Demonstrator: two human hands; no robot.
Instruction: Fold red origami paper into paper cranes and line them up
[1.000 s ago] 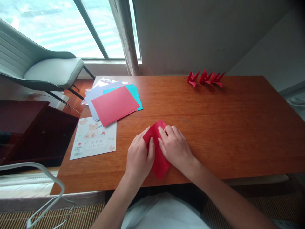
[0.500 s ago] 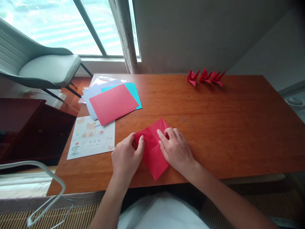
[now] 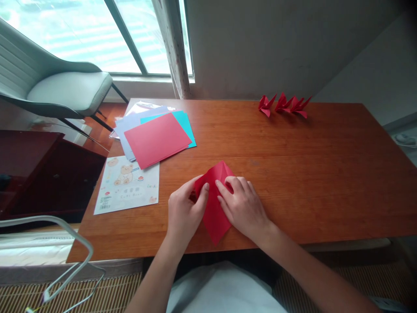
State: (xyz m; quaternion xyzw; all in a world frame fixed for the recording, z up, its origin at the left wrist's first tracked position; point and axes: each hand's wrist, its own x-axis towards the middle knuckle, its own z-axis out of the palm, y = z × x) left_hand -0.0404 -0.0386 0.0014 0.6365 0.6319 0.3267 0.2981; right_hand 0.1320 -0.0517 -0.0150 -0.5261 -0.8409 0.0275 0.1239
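A sheet of red origami paper [image 3: 216,217] lies near the table's front edge, one corner toward me, with crease lines across it. My left hand [image 3: 187,208] pinches its left corner between thumb and fingers, and that side is lifted and bent inward. On the right side, my right hand [image 3: 243,204] grips the paper, its index finger and thumb lying over the surface and the other fingers curled at the edge. The right corner is hidden under this hand.
Three folded red paper cranes [image 3: 285,105] stand at the table's back. To the left, red sheets [image 3: 158,140] lie over blue [image 3: 189,130] and pale lilac ones [image 3: 123,134]. A bear-printed sheet [image 3: 130,187] is in front of them. A chair [image 3: 70,89] stands beyond the table.
My left hand has moved right, carrying the paper's left corner inward, so the paper looks narrower. My right hand has stayed almost in place.
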